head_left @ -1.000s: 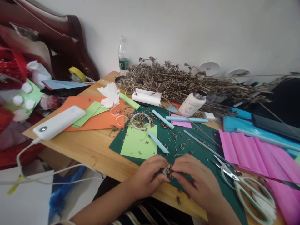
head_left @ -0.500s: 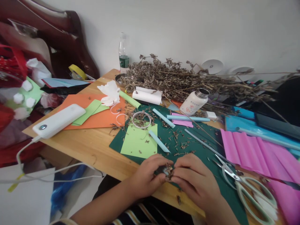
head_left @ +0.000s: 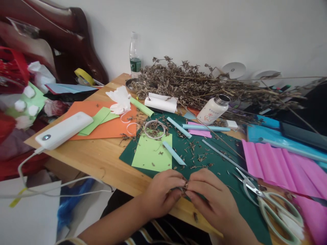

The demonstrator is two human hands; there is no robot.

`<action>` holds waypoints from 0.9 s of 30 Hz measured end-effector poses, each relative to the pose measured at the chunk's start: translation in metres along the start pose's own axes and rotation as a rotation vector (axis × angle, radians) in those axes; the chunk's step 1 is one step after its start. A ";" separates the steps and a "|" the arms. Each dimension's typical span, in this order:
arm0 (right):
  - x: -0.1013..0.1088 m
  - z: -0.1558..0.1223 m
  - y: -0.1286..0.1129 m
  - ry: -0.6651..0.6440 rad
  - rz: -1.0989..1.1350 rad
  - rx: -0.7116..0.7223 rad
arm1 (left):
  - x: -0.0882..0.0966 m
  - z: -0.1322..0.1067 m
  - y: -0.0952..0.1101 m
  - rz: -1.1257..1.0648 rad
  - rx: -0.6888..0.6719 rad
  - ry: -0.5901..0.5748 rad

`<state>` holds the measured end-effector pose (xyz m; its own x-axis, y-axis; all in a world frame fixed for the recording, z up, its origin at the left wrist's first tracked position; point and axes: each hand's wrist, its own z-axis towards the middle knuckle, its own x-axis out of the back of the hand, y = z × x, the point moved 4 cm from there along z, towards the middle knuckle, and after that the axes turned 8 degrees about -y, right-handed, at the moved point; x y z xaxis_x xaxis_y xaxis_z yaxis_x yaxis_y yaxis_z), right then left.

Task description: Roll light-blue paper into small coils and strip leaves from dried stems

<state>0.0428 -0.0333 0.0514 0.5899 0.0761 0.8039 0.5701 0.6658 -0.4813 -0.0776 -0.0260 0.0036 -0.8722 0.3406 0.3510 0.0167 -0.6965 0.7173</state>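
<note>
Grip: dried plant bits (head_left: 183,189) are pinched at the meeting fingertips of the left hand (head_left: 163,193) and right hand (head_left: 214,198).
Plant bits: brown, crumpled, mostly hidden by fingers; held over the near edge of the green mat (head_left: 222,167).
Mat: strewn with brown flakes (head_left: 202,156).
Green paper (head_left: 146,154): partly overlain by a blue paper tube (head_left: 174,153) and a pale ring (head_left: 154,137).
Behind: dried stems (head_left: 189,81) are heaped.
</note>
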 end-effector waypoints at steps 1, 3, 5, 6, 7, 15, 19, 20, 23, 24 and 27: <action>-0.001 0.000 0.001 0.020 0.021 -0.017 | 0.000 0.000 0.000 0.008 0.001 0.000; -0.002 -0.001 0.003 0.051 0.046 -0.043 | 0.000 -0.001 0.001 0.022 -0.003 -0.004; -0.002 -0.001 0.004 0.070 0.056 -0.056 | 0.000 -0.001 0.001 0.040 -0.014 -0.008; -0.001 -0.001 0.004 0.081 0.064 -0.059 | -0.001 -0.002 0.001 0.051 -0.020 -0.012; -0.001 0.000 0.004 0.095 0.074 -0.057 | -0.001 -0.002 0.001 0.064 -0.024 -0.019; 0.000 -0.004 -0.003 0.188 0.137 0.028 | -0.003 -0.003 0.000 0.042 -0.050 -0.052; -0.004 -0.005 -0.003 0.218 0.139 0.053 | -0.003 -0.002 0.001 -0.002 -0.022 -0.044; -0.004 -0.005 -0.002 0.220 0.132 0.051 | -0.003 -0.001 0.002 -0.016 -0.017 -0.034; -0.006 -0.007 -0.001 0.206 0.096 0.059 | -0.002 0.001 0.005 -0.069 -0.012 -0.001; -0.006 -0.008 0.000 0.198 0.083 0.072 | -0.002 0.001 0.006 -0.081 -0.006 0.005; -0.008 -0.011 0.000 0.166 0.051 0.103 | -0.002 0.000 0.006 -0.098 0.024 0.023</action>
<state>0.0449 -0.0422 0.0408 0.7076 -0.0065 0.7066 0.4808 0.7372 -0.4748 -0.0760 -0.0303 0.0074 -0.8814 0.3915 0.2644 -0.0581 -0.6452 0.7618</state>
